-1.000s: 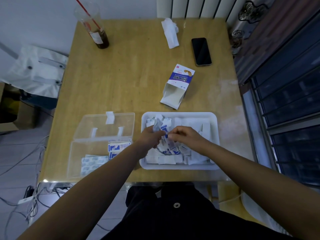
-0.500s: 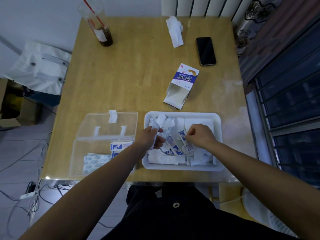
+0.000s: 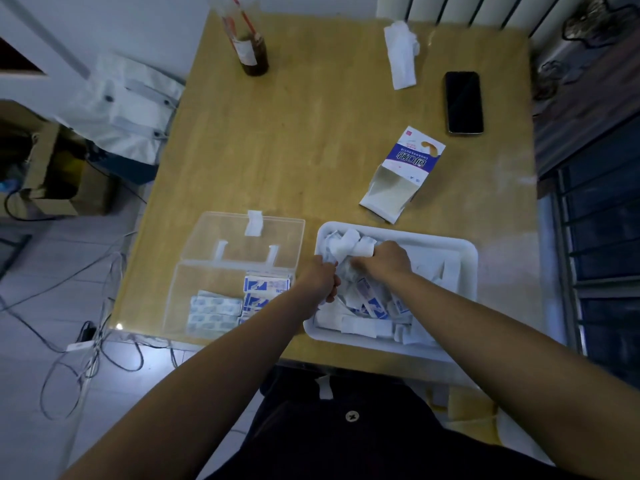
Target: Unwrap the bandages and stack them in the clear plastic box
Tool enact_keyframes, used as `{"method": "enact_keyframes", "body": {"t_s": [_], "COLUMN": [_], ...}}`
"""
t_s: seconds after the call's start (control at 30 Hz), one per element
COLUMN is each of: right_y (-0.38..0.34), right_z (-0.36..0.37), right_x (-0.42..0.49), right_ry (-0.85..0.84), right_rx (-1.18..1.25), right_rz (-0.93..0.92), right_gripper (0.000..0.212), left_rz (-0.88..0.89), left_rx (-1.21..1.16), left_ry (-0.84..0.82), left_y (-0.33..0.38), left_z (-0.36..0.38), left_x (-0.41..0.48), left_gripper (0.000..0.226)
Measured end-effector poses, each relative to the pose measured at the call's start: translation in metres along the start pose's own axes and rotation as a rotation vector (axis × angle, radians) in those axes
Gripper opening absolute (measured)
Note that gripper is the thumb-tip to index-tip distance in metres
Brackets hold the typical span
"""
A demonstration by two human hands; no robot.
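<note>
Both of my hands are down in the white tray point(image 3: 467, 258), close together over its far left part. My right hand point(image 3: 388, 261) is curled around a crumpled white wrapper strip point(image 3: 358, 247) that loops up past my knuckles; the fingertips themselves are hidden beneath the hand. My left hand point(image 3: 320, 277) has its fingers curled in at the tray's left rim, against the paper heap. I cannot tell whether it grips anything, since the back of the hand covers what lies under it. Loose wrappers and blue-and-white wrapped bandages point(image 3: 369, 303) fill the tray in a jumble, and single pieces are hard to separate.

Just left of the tray stands the clear plastic box point(image 3: 207, 277), its lid point(image 3: 242, 237) laid open away from me. Inside it, pale patterned bandages point(image 3: 214, 310) lie stacked at the near side, with blue-and-white packets point(image 3: 266, 285) beside them, partly behind my left forearm.

Farther off on the wooden table point(image 3: 294, 133) lie an opened bandage carton point(image 3: 403, 174), a dark phone point(image 3: 463, 102) and a crumpled tissue point(image 3: 401, 55). A drink cup point(image 3: 251, 46) is cut off by the top edge.
</note>
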State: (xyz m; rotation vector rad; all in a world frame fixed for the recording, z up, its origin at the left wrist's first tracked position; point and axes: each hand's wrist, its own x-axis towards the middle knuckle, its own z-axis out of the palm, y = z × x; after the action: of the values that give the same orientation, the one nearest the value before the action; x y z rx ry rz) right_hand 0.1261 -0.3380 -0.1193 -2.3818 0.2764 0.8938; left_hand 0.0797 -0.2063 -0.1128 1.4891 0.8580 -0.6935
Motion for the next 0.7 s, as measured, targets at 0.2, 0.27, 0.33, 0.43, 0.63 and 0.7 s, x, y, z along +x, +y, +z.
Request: {"method": "enact_keyframes", "body": {"t_s": [0.2,0.27,0.33,0.43,0.63,0.7], "right_y": [0.011,0.018,0.025,0.038,0.056,0.061], "right_z": [-0.015,-0.023,-0.03,-0.038,-0.04,-0.04], "right_x": [-0.005,-0.009,-0.015,-0.023,-0.032,-0.034], "right_ry": [-0.062,-0.105,-0.148,-0.127,0.017,0.023], "right_rx": [0.212,0.391,0.456,0.472,0.661,0.626], "right_rz": [0.056,0.109,0.135,0.133,0.089,0.09], "right_gripper": [0.02,0.017,0.011,0.02,0.014,0.014], "left_rz": [0.076,0.068,0.043,0.018,0.027,0.079], "left_rx": [0.075,0.089,0.089,0.077,0.089,0.136], "left_ry": [0.005,0.005,-0.004,-0.038,-0.086,-0.087], "left_y": [0.004,0.006,0.008,0.01,0.01,0.01], "left_z": [0.0,0.0,0.001,0.005,0.016,0.021], "left_x": [-0.001,0.0,0.001,-0.001,-0.002,-0.006], "left_gripper": [0.011,0.012,0.016,0.025,0.026,0.015]}}
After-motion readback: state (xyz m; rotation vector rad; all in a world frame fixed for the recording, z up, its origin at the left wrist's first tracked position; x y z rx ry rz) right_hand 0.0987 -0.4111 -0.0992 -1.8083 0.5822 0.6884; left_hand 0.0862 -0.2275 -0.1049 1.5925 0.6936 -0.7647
